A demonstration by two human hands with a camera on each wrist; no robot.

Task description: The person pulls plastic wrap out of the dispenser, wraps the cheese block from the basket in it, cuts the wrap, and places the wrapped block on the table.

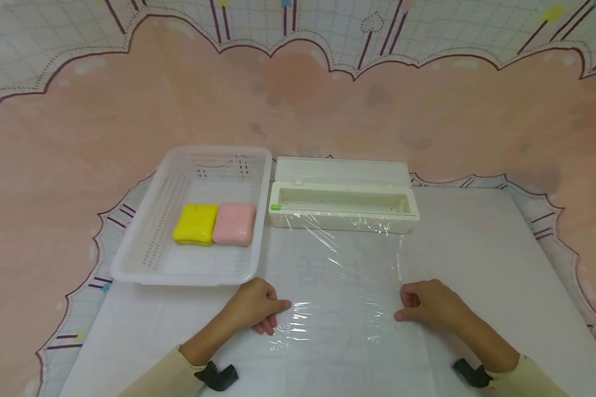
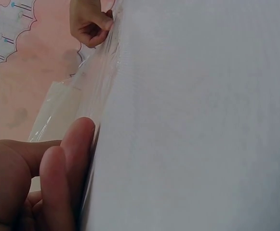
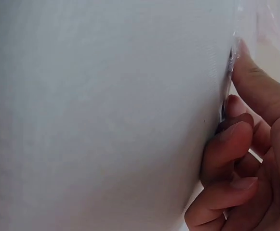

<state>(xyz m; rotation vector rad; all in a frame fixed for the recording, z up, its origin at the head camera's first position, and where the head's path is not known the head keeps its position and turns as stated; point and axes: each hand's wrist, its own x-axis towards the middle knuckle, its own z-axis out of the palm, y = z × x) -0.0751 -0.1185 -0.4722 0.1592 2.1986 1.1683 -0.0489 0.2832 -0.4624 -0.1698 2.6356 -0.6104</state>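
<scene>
A sheet of clear plastic wrap [image 1: 335, 309] stretches over the white table from a white wrap dispenser box [image 1: 345, 221], whose lid stands raised. At the sheet's left near edge, my left hand [image 1: 255, 306] grips the film with its thumb on top; in the left wrist view its fingers [image 2: 77, 149] lie along the film's edge. My right hand [image 1: 434, 303] pinches the right near edge between thumb and curled fingers. The right wrist view shows that thumb [image 3: 258, 79] against the film. How tightly the film is held is hard to see.
A white plastic basket [image 1: 189, 278] stands to the left of the dispenser, with a yellow soap bar [image 1: 195, 223] and a pink soap bar [image 1: 234, 223] side by side in it. A patterned peach cloth [image 1: 328, 121] hangs behind the white tabletop [image 1: 477, 248].
</scene>
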